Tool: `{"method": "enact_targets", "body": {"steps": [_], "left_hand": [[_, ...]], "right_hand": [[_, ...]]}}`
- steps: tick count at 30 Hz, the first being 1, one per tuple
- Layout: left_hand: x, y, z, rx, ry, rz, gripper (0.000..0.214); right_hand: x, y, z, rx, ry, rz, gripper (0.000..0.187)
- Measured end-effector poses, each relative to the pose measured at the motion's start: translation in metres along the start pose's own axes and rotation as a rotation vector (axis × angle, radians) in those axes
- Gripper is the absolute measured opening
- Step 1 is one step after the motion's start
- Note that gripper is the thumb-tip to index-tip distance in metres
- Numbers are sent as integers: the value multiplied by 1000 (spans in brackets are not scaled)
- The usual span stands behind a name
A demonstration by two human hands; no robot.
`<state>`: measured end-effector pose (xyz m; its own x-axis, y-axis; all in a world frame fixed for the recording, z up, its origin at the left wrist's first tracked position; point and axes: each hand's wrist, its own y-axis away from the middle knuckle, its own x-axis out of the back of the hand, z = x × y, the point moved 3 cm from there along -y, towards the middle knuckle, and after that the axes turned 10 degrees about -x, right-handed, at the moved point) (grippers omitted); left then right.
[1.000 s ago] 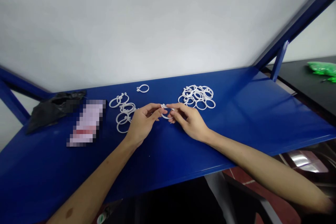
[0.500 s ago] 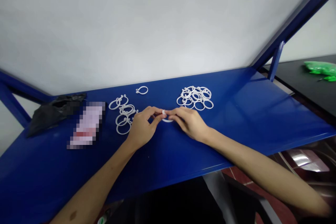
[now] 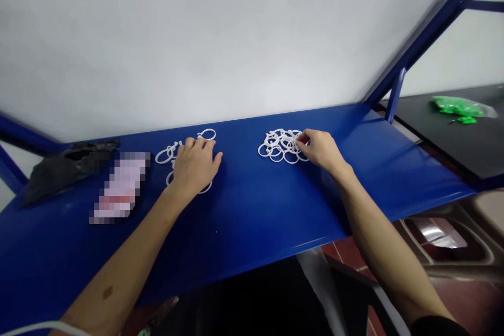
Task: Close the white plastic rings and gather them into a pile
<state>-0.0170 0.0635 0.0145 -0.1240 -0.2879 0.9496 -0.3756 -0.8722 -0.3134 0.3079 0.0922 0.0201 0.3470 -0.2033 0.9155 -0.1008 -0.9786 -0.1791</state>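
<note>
My left hand [image 3: 195, 165], fingers apart, is over the left group of white plastic curtain rings [image 3: 162, 156], covering most of them. One ring [image 3: 207, 188] shows below its palm, and a single ring [image 3: 208, 134] lies just beyond its fingertips. On the other side, my right hand [image 3: 319, 148] reaches into the right edge of a pile of similar white rings [image 3: 275, 153]. Its thumb and forefinger pinch a ring there. The rings have small eyelets and overlap one another.
The rings lie on a blue tabletop [image 3: 244, 210] against a pale wall. At the left are a black plastic bag [image 3: 66, 168] and a blurred-out pinkish item [image 3: 122, 184]. A green item in clear wrapping [image 3: 459, 106] sits on a black table [image 3: 472, 142] at the right.
My hands have parted from the ring they both held at the middle. The left moved left over its group and opened; the right moved right to the pile.
</note>
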Motion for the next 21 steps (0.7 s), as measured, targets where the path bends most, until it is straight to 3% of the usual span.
{"method": "enact_targets", "body": {"steps": [7, 13, 21], "left_hand": [[-4, -26, -12, 112, -43, -50, 44], [-18, -28, -19, 48, -94, -67, 30], [-10, -33, -11, 54, 46, 6, 28]], "right_hand": [[2, 4, -12, -19, 6, -23, 13], [10, 4, -12, -10, -29, 77, 17], [10, 3, -13, 27, -91, 149, 18]]}}
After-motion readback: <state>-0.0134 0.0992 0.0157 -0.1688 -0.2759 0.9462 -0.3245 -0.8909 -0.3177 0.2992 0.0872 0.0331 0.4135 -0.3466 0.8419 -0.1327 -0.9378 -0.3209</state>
